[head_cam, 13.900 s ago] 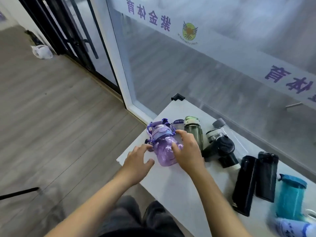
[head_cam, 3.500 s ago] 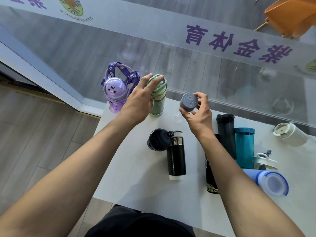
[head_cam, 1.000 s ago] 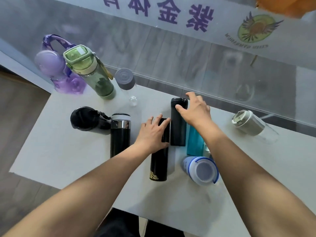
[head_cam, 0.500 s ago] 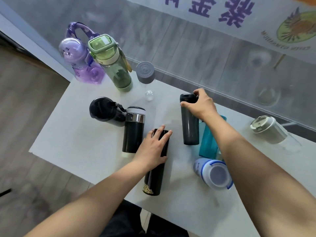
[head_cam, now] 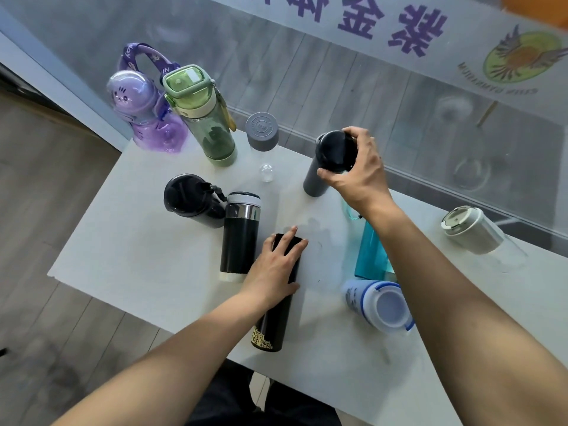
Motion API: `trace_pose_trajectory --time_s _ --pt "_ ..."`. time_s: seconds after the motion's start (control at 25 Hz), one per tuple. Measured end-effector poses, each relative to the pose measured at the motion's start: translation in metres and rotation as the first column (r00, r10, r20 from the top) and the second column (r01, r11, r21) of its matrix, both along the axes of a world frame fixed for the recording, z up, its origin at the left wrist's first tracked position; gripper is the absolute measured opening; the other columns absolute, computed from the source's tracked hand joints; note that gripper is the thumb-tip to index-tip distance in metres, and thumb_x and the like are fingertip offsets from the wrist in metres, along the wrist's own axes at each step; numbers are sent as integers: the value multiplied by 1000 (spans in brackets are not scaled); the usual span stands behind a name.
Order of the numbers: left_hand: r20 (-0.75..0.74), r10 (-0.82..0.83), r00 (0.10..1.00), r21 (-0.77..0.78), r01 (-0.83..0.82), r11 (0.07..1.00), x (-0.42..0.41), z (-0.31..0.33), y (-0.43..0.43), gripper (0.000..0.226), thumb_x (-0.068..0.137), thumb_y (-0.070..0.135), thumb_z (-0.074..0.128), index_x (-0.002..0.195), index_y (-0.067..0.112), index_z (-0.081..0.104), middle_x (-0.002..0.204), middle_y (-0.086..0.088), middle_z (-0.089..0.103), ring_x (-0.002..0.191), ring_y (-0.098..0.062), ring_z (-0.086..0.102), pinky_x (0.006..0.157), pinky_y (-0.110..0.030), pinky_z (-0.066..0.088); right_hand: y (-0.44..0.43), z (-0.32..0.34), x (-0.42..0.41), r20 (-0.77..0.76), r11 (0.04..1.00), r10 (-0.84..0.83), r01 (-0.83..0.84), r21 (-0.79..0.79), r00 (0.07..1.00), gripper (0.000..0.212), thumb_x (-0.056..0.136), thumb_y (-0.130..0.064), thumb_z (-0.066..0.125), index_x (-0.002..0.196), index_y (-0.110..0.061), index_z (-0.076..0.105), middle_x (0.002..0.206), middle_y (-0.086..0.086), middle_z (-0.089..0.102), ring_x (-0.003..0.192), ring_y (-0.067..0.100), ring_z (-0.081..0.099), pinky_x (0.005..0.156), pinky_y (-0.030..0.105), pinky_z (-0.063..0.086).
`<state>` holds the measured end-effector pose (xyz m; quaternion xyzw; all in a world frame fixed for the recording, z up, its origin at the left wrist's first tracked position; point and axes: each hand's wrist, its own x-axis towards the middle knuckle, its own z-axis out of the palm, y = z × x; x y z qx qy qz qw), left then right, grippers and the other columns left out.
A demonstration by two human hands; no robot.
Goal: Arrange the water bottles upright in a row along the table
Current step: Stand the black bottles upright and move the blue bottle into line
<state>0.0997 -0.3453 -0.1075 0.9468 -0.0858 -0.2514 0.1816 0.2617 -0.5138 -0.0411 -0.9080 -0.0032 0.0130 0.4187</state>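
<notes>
Two grips: right hand (head_cam: 356,176) clasps grey flask (head_cam: 313,182), left hand (head_cam: 276,272) flat on black flask (head_cam: 273,327).

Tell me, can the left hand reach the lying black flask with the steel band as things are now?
Probably yes. The left hand rests on the black bottle with gold pattern, and the steel-banded flask lies right beside it, on its left, with nothing between them.

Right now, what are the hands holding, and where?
Right hand grips the grey bottle around its cap. Left hand rests on the upper half of the gold-patterned black bottle.
</notes>
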Motion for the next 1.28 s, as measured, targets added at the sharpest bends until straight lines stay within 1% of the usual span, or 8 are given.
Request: trace_pose_trajectory --time_s 0.32,0.6,0.88,1.0,1.08,1.16,1.24,1.28 --pt "-7 2 1000 -5 -2 1000 0 1 1 96 82 33 77 156 35 16 166 12 -5 148 -33 10 104 -44 48 0 5 -11 5 998 35 -35 -59 999 71 70 -31 85 131 -23 48 119 -3 50 100 6 47 86 11 33" --pt "-2 3 1000 1 -3 1000 1 2 -1 95 81 34 77 155 36 17 166 13 -4 147 -33 11 102 -43 49 7 2 -13 9 999 14 -14 -38 1000 74 70 -32 87 132 -22 47 123 -1 51 103 9 48 86 16 35" --pt "-3 0 1000 4 0 1000 1 2 -1 95 81 34 78 155 36 18 166 13 -4 147 -32 11 100 -43 50 10 4 -17 -1 1000 11 -11 -28 1000 74 70 -31 87 132 -22 47 123 1 52 103 10 49 85 16 36" --pt "-2 1 1000 5 -1 1000 1 1 -1 95 80 34 78 155 36 19 166 14 -4 148 -31 10 98 -43 51 14 5 -19 -10 1000 6 -7 -19 1000 74 70 -32 86 132 -21 47 124 3 51 107 16 53 89 23 43" --pt "-6 0 1000 3 0 1000 2 1 -1 95 80 34 78 155 36 19 165 15 -5 148 -31 10 98 -43 51 13 7 -21 -38 999 9 -11 -32 999 85 69 -34 87 139 -21 42 129 4 49 115 20 53 98 33 47" --pt "-13 -5 1000 -1 5 1000 3 0 -3 95 80 34 78 155 36 19 165 14 -5 148 -31 10 101 -45 50 6 9 -22 -134 998 18 -26 -61 991 111 65 -41 89 153 -28 24 140 5 40 126 21 48 106 36 43" --pt "-11 -16 1000 -2 16 1000 4 -2 -3 95 80 32 77 155 35 20 166 13 -4 147 -33 11 107 -44 45 -12 11 -19 -241 996 -31 11 -84 970 128 62 -44 90 158 -38 4 145 5 34 129 22 46 106 39 44" --pt "-9 -24 1000 -3 24 1000 5 -3 -4 95 80 31 77 155 34 20 166 12 -3 147 -33 11 110 -44 42 -26 9 -17 -282 992 -85 56 -110 956 129 62 -44 90 158 -38 3 146 6 34 130 24 46 107 40 44"
